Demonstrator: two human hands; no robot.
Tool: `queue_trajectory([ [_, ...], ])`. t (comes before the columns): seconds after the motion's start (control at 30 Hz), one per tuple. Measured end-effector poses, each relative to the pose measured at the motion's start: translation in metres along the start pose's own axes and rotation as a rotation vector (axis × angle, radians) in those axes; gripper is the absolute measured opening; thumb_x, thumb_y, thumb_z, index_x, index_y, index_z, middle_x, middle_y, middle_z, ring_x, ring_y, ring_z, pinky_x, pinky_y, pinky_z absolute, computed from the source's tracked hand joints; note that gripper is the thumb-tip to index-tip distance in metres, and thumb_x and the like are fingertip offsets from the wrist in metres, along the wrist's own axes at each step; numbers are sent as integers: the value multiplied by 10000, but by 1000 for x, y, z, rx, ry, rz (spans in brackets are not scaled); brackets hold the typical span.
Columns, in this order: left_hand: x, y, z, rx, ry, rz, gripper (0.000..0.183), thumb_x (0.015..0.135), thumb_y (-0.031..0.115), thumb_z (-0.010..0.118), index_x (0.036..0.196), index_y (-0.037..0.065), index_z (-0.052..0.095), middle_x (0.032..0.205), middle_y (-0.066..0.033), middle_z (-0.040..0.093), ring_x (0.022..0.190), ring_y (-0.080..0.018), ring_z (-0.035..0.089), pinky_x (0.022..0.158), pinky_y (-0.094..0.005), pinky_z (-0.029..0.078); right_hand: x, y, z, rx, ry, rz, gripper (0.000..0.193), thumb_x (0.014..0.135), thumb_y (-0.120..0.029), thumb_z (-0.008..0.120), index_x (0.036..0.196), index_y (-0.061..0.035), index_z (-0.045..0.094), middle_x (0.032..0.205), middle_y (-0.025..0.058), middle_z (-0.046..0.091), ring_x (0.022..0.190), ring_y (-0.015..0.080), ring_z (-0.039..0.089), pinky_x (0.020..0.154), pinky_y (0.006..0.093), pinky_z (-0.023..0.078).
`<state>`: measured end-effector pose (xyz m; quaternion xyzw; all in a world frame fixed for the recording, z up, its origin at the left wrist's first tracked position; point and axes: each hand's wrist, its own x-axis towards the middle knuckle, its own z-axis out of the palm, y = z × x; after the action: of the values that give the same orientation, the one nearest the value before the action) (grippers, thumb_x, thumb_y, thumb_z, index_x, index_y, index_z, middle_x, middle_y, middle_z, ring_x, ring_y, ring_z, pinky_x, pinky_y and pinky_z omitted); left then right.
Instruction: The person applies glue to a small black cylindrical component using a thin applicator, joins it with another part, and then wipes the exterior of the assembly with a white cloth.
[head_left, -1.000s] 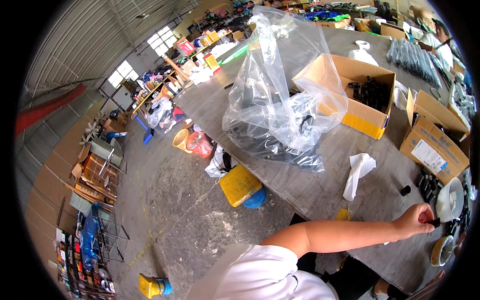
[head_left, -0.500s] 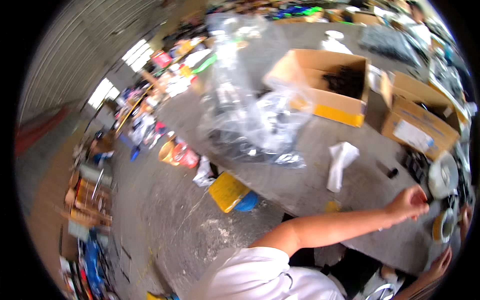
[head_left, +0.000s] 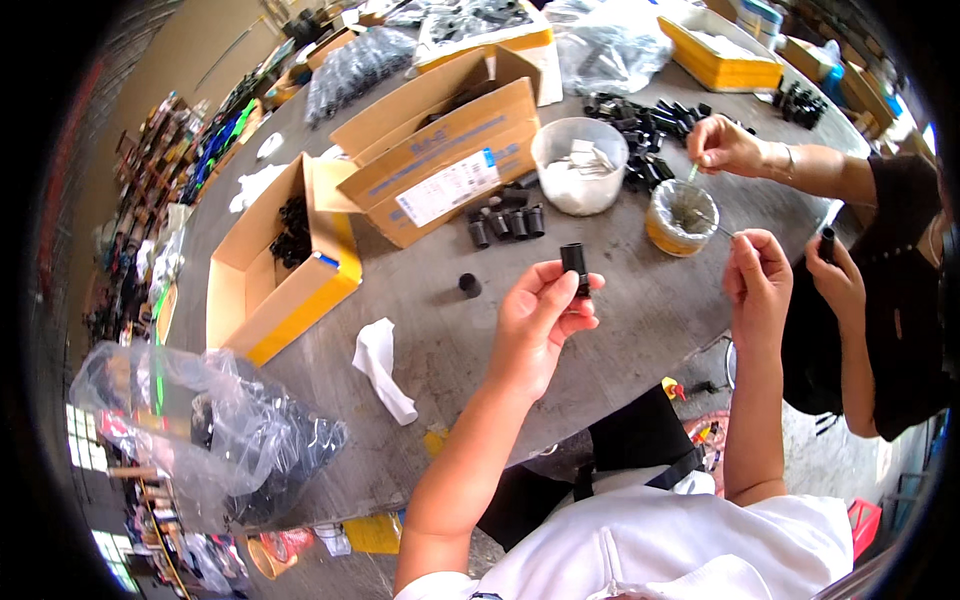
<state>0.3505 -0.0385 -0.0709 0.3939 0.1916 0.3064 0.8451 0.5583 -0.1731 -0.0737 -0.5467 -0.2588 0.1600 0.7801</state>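
Observation:
Pinched in the fingers of my left hand (head_left: 530,330) is a short black plastic tube (head_left: 573,262), held upright above the table. My right hand (head_left: 757,285) is closed on a thin stick (head_left: 720,231), which slants into a yellow, plastic-lined tub (head_left: 665,236). What the tub contains is hard to make out. Across from it a co-worker's hand (head_left: 728,146) dips another thin stick in the same tub. The co-worker's other hand (head_left: 838,280) grips a similar black tube (head_left: 827,243). One loose black tube (head_left: 469,285) stands on the table left of my left hand.
Several black tubes (head_left: 510,222) stand beside a clear round container (head_left: 580,190) of white pieces. A heap of black parts (head_left: 640,125) lies behind. Two cardboard boxes (head_left: 440,160) (head_left: 235,300), a white glove-like cloth (head_left: 382,370) and a clear plastic bag (head_left: 250,430) occupy the left.
The view has swung to the right, bringing the co-worker and tub toward the middle. My left hand now shows the black tube plainly; my right hand has come up with the stick.

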Motion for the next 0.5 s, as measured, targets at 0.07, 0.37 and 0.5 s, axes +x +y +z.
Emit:
queue_trajectory([
  [0.07,-7,4,11,-59,-35,-32,259,899,202,614,1060,22,520,1008,-136,631,751,-91,611,669,-241,556,-12,-13,6,68,-54,-15,112,869,-128,654,879,-33,595,663,-34,497,504,14,373,441,165,231],
  [0.37,-52,6,45,-119,-87,-94,400,863,315,666,1075,24,492,983,-143,618,688,-130,575,555,-239,507,-52,-50,24,38,-208,-154,145,780,-67,719,841,-8,601,785,34,576,661,68,472,583,201,360],
  [0.5,-65,5,48,-125,-76,-72,427,851,295,683,1100,9,487,1011,-170,617,689,-135,577,559,-250,511,-61,-53,31,20,-310,-233,149,745,-43,739,821,0,618,783,65,612,699,124,519,628,235,396],
])
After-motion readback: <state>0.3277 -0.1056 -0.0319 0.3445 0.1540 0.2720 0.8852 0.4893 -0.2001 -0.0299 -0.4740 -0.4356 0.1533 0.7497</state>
